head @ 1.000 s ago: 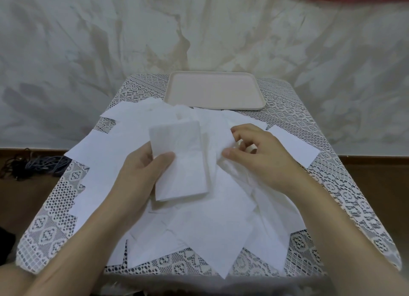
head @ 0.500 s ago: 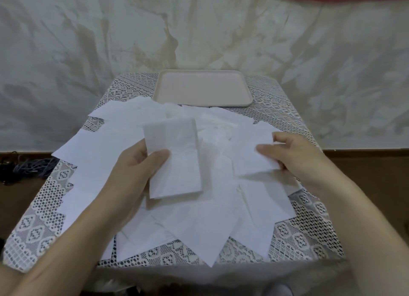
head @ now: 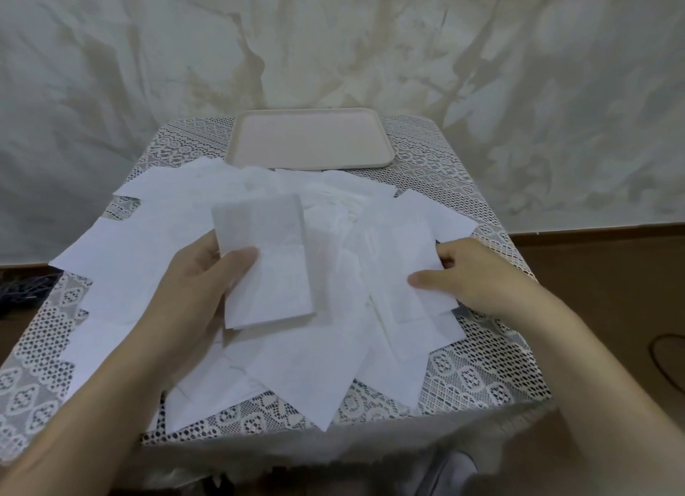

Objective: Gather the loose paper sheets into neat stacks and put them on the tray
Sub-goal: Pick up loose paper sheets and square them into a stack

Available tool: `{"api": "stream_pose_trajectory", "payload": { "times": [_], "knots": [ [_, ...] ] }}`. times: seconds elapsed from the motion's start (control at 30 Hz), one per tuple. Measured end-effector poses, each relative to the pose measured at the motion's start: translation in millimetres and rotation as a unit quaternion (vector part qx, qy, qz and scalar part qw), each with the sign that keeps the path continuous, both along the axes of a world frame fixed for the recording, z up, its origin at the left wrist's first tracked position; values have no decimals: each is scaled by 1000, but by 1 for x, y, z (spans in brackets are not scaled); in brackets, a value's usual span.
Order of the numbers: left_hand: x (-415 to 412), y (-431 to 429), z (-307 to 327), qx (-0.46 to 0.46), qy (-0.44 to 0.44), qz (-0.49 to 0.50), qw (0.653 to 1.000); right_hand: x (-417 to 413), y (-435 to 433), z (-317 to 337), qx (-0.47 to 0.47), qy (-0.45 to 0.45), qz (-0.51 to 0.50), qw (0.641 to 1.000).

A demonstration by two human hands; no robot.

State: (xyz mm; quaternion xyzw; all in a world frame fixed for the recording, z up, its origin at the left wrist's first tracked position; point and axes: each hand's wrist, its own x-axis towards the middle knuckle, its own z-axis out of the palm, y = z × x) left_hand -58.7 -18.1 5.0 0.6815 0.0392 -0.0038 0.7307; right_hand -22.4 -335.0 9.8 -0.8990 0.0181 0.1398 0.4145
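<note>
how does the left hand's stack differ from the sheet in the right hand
The stack is several sheets squared together; the sheet looks single. The left hand grips the stack, thumb on top; the right hand pinches the sheet at its edge. Both are white paper.

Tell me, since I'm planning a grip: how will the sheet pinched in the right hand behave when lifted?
Probably floppy: the sheet looks thin and faintly see-through where the right hand pinches it. Likely very light, and apt to drag the loose sheets overlapping it.
</note>
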Motion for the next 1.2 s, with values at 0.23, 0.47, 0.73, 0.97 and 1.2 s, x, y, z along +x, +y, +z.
{"api": "stream_pose_trajectory", "payload": {
  "times": [0.23, 0.47, 0.73, 0.97, 1.2],
  "knots": [
    [-1, 5, 0, 22, 3, 14, 1000, 8, 16, 5, 124, -86, -32, 988],
    [-5, 14, 7, 72, -3, 32, 997, 8, 22, 24, 245, -114, -77, 960],
    [-14, 26, 12, 99, 0, 40, 994, -11, 44, 29, 271, -112, -37, 955],
    [-20, 34, 11, 86, 11, 52, 995, -19, 57, 33, 308, -55, 6, 950],
    [-18, 34, 0, 13, 37, 60, 997, -28, 76, 18, 94, -38, 107, 989]
  ]
}}
